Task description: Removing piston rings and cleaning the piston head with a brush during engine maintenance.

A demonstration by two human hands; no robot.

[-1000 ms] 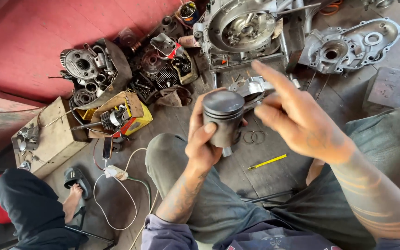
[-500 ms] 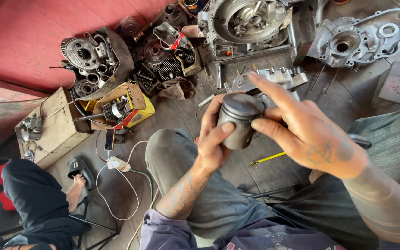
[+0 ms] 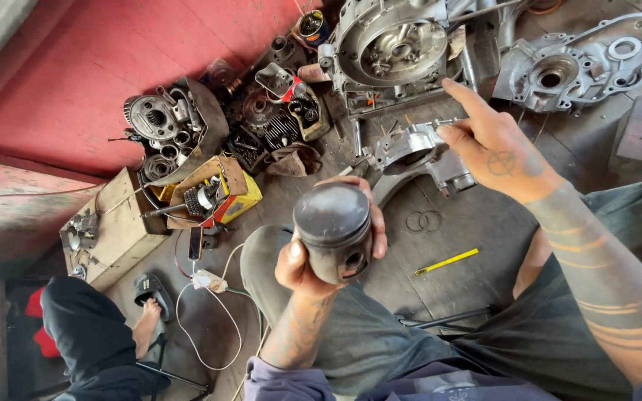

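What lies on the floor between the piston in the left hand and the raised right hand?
In the head view, two thin metal rings lie side by side on the floor between the piston, gripped by the left hand, and the right hand, which holds nothing.

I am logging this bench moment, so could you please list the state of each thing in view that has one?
Dark grey metal piston: upright, crown up, gripped.
Left hand: closed round the piston.
Right hand: empty, fingers spread, raised over the floor.
Two thin metal rings: flat on the floor, side by side.
Yellow pencil-like stick: lying on the floor.
Silver engine casing: open, inside exposed.
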